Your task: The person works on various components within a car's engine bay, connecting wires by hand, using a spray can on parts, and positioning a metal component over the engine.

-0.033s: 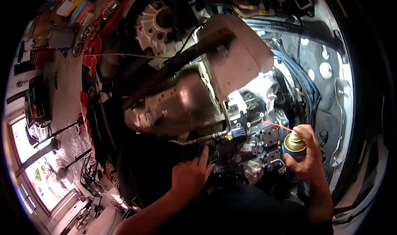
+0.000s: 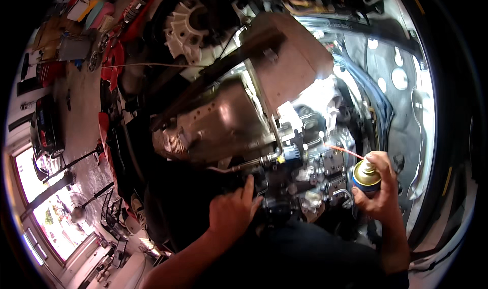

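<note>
My right hand (image 2: 382, 190) is wrapped around an aerosol spray can (image 2: 367, 176) with a yellowish top and a dark blue body, index finger on its nozzle. A thin red straw (image 2: 345, 150) runs from the nozzle leftward, its tip close to the metal engine parts (image 2: 333, 162). On the left, my left hand (image 2: 235, 207) holds nothing; its index finger is stretched forward against or just over a dark part beside a metal pipe (image 2: 252, 163). Its other fingers are partly bent. A blue connector (image 2: 291, 153) lies between the two hands.
A large metal heat shield (image 2: 223, 118) covers the middle, with a flat tan panel (image 2: 292, 60) beyond it. Wiring and a dark hose (image 2: 376, 93) run along the right wall. Far left are a floor fan (image 2: 78, 213) and a dark car (image 2: 47, 126).
The spray can and my right hand have shifted very slightly right, straw still toward the engine parts. My left hand stays nearly in place. The view has moved a little.
</note>
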{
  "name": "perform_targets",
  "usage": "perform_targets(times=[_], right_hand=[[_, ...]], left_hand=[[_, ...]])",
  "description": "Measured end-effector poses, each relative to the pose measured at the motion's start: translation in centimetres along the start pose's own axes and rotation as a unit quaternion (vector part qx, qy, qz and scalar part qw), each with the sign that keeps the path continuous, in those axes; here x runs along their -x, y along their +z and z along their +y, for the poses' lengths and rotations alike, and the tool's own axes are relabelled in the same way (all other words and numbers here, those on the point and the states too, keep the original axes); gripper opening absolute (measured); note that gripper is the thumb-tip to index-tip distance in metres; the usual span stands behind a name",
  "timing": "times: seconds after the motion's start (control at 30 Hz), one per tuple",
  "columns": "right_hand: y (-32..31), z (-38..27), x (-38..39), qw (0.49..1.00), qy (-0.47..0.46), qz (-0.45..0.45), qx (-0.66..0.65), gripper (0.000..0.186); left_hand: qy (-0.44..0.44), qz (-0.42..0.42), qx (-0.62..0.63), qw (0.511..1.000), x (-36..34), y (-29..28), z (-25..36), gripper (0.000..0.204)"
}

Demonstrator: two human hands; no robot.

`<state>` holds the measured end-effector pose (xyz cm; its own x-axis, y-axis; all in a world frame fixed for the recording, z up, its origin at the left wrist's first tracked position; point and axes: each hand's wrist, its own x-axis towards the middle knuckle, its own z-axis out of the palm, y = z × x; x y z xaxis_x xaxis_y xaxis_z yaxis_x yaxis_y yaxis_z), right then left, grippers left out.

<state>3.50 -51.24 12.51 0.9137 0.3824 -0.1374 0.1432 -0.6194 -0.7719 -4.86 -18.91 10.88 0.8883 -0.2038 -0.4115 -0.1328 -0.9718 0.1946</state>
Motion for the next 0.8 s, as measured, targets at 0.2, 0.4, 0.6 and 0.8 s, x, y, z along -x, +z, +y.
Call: perform_targets(times=[0.2,0.4,0.6,0.8], right_hand=[[2.3,-1.3,4.2,0.998,-0.053,0.004,-0.019,0.072],[6.7,-1.7,5.9,0.994,-0.095,-0.055,-0.013,0.072],[9.0,-1.8,5.2,0.993,-0.104,-0.036,0.029,0.068],[9.1,-1.6,4.9,0.997,-0.069,-0.04,-0.002,0.068]], left_hand=[[0.009,0.006,-0.079,0.997,-0.6,0.6,-0.8,0.05],[0.093,0.072,-0.07,0.991,-2.1,1.0,-2.7,0.033],[0.145,0.077,-0.096,0.982,-1.8,1.1,-3.7,0.03],[0.188,0.036,-0.064,0.979,-2.1,2.3,-2.1,0.025]])
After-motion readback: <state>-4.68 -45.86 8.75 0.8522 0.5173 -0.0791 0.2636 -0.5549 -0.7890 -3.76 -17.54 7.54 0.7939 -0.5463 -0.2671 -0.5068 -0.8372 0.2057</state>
